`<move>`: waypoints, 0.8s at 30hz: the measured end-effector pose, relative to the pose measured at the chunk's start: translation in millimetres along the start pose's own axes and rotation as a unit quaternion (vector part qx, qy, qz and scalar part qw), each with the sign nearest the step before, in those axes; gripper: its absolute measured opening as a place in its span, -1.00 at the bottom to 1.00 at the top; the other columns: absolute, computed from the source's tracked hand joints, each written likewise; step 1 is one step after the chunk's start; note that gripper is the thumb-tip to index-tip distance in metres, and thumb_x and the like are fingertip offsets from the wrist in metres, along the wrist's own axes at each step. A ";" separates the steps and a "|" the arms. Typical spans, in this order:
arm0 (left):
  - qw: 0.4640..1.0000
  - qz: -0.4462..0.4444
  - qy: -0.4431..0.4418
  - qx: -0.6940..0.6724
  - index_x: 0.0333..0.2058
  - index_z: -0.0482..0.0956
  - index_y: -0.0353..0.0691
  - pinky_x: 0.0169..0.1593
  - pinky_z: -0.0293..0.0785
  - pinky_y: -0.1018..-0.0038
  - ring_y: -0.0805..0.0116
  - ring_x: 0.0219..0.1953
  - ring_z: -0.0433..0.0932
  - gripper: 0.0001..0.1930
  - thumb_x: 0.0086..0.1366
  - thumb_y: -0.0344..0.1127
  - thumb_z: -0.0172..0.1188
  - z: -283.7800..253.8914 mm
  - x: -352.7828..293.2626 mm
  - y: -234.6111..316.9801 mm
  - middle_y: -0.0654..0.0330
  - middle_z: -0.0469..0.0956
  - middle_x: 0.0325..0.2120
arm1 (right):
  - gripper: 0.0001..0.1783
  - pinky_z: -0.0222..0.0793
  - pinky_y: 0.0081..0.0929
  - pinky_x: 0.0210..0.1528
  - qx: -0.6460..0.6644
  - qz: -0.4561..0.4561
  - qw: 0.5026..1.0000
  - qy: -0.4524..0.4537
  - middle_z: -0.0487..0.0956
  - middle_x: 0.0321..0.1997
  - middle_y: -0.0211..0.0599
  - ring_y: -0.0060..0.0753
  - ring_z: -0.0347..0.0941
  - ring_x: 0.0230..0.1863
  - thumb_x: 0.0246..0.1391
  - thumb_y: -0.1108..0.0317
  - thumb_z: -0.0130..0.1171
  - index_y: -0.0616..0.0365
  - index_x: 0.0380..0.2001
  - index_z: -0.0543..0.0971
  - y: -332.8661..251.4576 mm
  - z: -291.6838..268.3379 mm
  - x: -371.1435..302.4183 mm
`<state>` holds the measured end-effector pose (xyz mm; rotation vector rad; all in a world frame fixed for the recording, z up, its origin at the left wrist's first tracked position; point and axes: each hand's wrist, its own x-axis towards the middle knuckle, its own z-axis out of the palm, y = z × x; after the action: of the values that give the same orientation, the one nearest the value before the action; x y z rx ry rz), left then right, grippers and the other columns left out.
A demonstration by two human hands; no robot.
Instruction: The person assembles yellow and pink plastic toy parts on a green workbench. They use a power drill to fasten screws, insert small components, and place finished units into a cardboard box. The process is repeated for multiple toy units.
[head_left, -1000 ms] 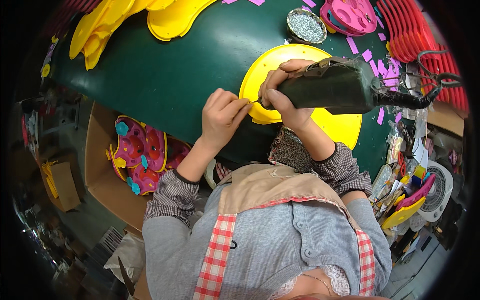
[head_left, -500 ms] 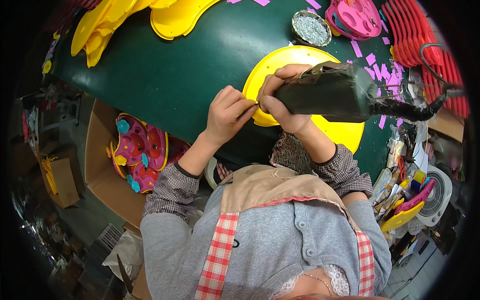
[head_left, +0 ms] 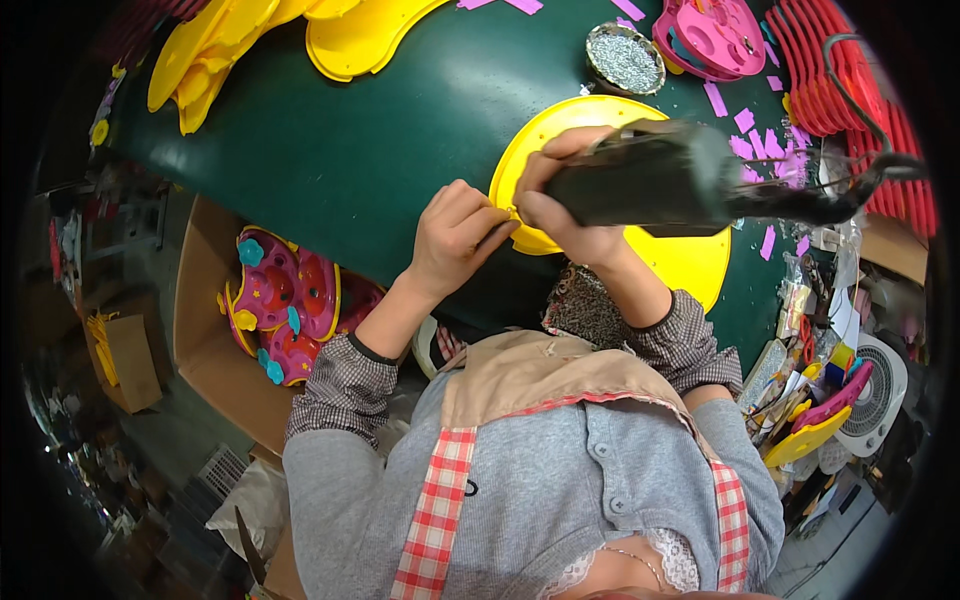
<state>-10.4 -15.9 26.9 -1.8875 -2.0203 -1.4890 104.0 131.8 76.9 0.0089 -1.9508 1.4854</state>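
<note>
My right hand (head_left: 570, 220) is closed around a dark, bulky electric screwdriver (head_left: 645, 185), held sideways with its cord end trailing to the right. Its tip is hidden by my fingers. Beneath it lies a curved yellow plastic panel (head_left: 690, 265) on the green table. My left hand (head_left: 455, 235) is pinched at the panel's left edge, fingertips close to the right hand's. Something small and yellowish sits by those fingertips, too small to name. Beyond the panel stands a dark bowl (head_left: 602, 82) of small silvery pieces that look like screws.
Yellow panels (head_left: 205, 45) pile at the far left. A pink plastic toy part (head_left: 710, 40) and red curved parts (head_left: 825, 70) lie at the far right, with purple strips scattered nearby. A cardboard box (head_left: 215, 385) of pink pieces (head_left: 285, 280) is at left; a fan (head_left: 872, 390) stands right.
The screwdriver's rear end and cord have shifted slightly left and up, blurred by motion. My left fingertips have opened a little from the panel's edge. Both hands stay at the same place.
</note>
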 end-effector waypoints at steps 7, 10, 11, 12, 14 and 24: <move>0.998 0.047 0.001 -0.038 -0.41 0.63 -0.26 -0.33 0.39 0.30 0.16 -0.41 0.47 -0.78 -0.04 -0.49 0.50 8.8 24.1 14.6 0.19 0.49 -0.47 | -0.48 0.49 -0.30 -0.37 0.193 0.000 0.976 0.101 0.43 -0.55 -0.25 -0.37 0.39 -0.60 0.08 0.57 0.14 0.12 0.11 0.27 -47.2 -16.7 9.7; 0.998 0.060 0.017 -0.015 -0.41 0.63 -0.25 -0.33 0.39 0.30 0.17 -0.42 0.47 -0.78 -0.02 -0.46 0.51 18.6 29.8 16.5 0.19 0.48 -0.49 | -0.49 0.50 -0.27 -0.36 0.146 0.002 0.980 0.132 0.43 -0.54 -0.24 -0.35 0.39 -0.60 0.07 0.56 0.15 0.13 0.10 0.27 -50.2 -21.8 6.0; 0.998 0.059 0.023 -0.015 -0.41 0.63 -0.24 -0.34 0.39 0.30 0.17 -0.42 0.47 -0.79 -0.02 -0.45 0.51 22.3 30.6 16.9 0.19 0.47 -0.49 | -0.49 0.50 -0.27 -0.36 0.132 0.002 0.982 0.138 0.43 -0.54 -0.24 -0.35 0.39 -0.60 0.07 0.56 0.15 0.14 0.09 0.28 -50.2 -24.0 5.1; 0.998 0.057 0.031 -0.014 -0.42 0.63 -0.24 -0.34 0.38 0.30 0.17 -0.42 0.47 -0.79 -0.01 -0.45 0.51 24.3 31.8 17.2 0.20 0.47 -0.50 | -0.43 0.50 -0.40 -0.43 0.138 -0.038 0.979 0.144 0.49 -0.54 -0.25 -0.40 0.45 -0.58 0.03 0.69 0.15 0.18 0.11 0.26 -44.4 -27.9 6.4; 0.997 0.063 0.034 -0.021 -0.42 0.63 -0.24 -0.34 0.38 0.31 0.17 -0.43 0.46 -0.79 -0.02 -0.45 0.51 24.0 34.2 17.5 0.19 0.47 -0.50 | -0.43 0.50 -0.38 -0.44 0.157 -0.034 0.976 0.149 0.48 -0.54 -0.25 -0.40 0.43 -0.59 0.03 0.67 0.15 0.16 0.11 0.26 -49.7 -31.3 8.9; 0.994 -0.006 0.111 0.008 -0.30 0.65 -0.25 -0.32 0.42 0.29 0.15 -0.40 0.51 -0.67 -0.08 -0.42 0.57 28.0 32.1 34.9 0.15 0.52 -0.45 | -0.44 0.50 -0.41 -0.40 0.091 -0.093 0.982 0.137 0.53 -0.50 -0.26 -0.44 0.47 -0.56 0.08 0.62 0.23 0.23 0.12 0.25 -37.1 -30.0 24.2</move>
<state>23.6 20.0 51.0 -1.6242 -1.9405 -1.6002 114.9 153.7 124.4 0.0626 -1.5489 1.4508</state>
